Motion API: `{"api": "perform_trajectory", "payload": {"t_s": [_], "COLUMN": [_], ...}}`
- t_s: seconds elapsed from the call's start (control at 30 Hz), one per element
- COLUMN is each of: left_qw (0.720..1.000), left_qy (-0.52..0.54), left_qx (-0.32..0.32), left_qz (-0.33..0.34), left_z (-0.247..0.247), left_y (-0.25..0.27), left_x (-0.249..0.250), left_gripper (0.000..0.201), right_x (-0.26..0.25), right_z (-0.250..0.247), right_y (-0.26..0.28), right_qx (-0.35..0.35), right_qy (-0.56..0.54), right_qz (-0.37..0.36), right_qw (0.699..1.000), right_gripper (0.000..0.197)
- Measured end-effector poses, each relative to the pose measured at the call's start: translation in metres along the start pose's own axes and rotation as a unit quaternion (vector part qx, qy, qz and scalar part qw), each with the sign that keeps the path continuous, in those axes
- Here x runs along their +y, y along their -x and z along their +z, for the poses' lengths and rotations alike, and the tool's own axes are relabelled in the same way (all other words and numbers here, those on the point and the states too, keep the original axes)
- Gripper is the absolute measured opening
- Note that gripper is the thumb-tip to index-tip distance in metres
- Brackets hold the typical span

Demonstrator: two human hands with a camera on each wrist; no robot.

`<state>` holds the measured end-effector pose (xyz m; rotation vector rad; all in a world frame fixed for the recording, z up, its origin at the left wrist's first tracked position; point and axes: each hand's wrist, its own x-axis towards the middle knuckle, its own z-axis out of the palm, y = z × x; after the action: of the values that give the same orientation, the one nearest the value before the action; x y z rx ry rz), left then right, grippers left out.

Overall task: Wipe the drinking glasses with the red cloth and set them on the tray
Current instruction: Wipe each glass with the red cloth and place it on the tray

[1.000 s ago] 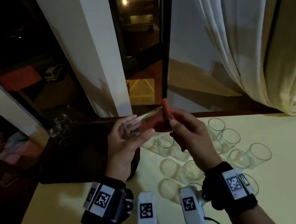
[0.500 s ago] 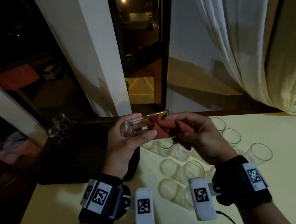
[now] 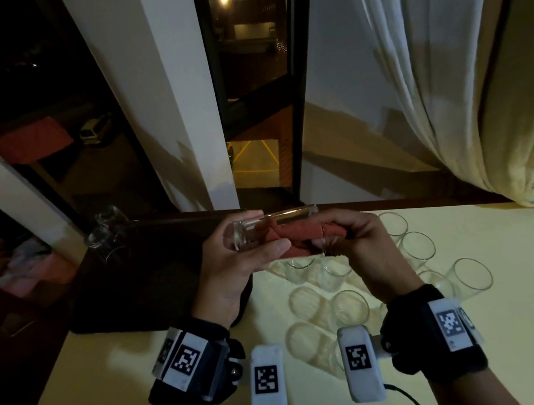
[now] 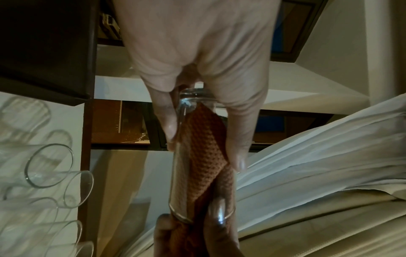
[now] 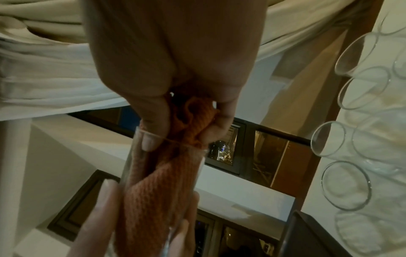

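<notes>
My left hand (image 3: 252, 249) grips a clear drinking glass (image 3: 262, 229) held on its side above the table, base to the left. The red cloth (image 3: 301, 233) is stuffed into the glass's mouth, and my right hand (image 3: 350, 238) pinches the cloth at the rim. In the left wrist view the glass (image 4: 182, 156) runs down from my fingers with the cloth (image 4: 204, 153) inside. The right wrist view shows my thumb inside the rim, pressing the cloth (image 5: 158, 182). A dark tray (image 3: 151, 271) lies to the left, with two glasses (image 3: 103, 230) at its far corner.
Several unwiped glasses (image 3: 350, 304) stand grouped on the pale yellow table (image 3: 516, 303), below and right of my hands. A white curtain (image 3: 447, 71) hangs at the right. Behind the table are a window frame and white pillars. A cable runs along the near table edge.
My right hand has turned and pushed the red cloth deeper into the glass. The glass has tilted to lie nearly level. My left hand keeps its grip.
</notes>
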<state>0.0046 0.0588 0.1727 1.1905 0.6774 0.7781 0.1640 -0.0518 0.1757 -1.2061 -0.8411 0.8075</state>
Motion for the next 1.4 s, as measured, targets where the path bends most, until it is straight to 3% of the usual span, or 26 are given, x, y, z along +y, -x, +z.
{"api": "perform_trajectory", "payload": {"t_s": [0.2, 0.33, 0.57, 0.73, 0.9, 1.0, 1.07, 1.17, 1.3, 1.4], "left_qw": [1.000, 1.000, 0.999, 0.998, 0.996, 0.990, 0.992, 0.990, 0.962, 0.951], "left_qy": [-0.004, -0.002, -0.039, -0.038, -0.014, -0.034, -0.056, -0.114, -0.206, -0.232], "left_qx": [-0.012, 0.007, -0.016, -0.033, -0.077, -0.115, -0.100, -0.069, -0.087, -0.100], "left_qz": [0.000, 0.007, 0.034, 0.041, -0.042, -0.080, -0.054, 0.040, 0.154, 0.178], "left_z": [0.003, 0.004, 0.010, 0.013, 0.008, 0.005, 0.005, 0.006, 0.008, 0.008], "left_y": [-0.001, -0.004, -0.007, -0.006, -0.008, -0.007, -0.006, -0.006, 0.000, 0.002], "left_x": [0.001, 0.002, 0.005, -0.003, -0.001, 0.005, 0.005, 0.005, 0.009, 0.007], "left_gripper": [0.062, 0.068, 0.064, 0.073, 0.070, 0.053, 0.054, 0.070, 0.068, 0.068], "right_x": [-0.003, -0.010, -0.015, -0.009, -0.005, -0.002, -0.001, -0.003, -0.007, -0.005], "right_z": [-0.009, -0.010, -0.005, 0.003, 0.005, 0.005, 0.005, 0.003, 0.000, 0.001], "right_y": [0.000, 0.001, -0.004, -0.003, 0.001, 0.002, 0.004, 0.006, 0.009, 0.008], "right_qx": [-0.089, -0.146, -0.145, -0.068, -0.031, -0.035, -0.035, -0.055, -0.065, -0.040], "right_qy": [-0.073, -0.074, -0.028, -0.038, -0.029, 0.013, 0.003, -0.054, -0.136, -0.128], "right_qz": [0.088, 0.079, 0.075, 0.035, 0.009, 0.005, 0.025, 0.061, 0.069, 0.058], "right_qw": [0.989, 0.983, 0.986, 0.996, 0.999, 0.999, 0.999, 0.995, 0.986, 0.989], "right_gripper": [0.046, 0.071, 0.055, 0.036, 0.039, 0.037, 0.038, 0.042, 0.040, 0.038]}}
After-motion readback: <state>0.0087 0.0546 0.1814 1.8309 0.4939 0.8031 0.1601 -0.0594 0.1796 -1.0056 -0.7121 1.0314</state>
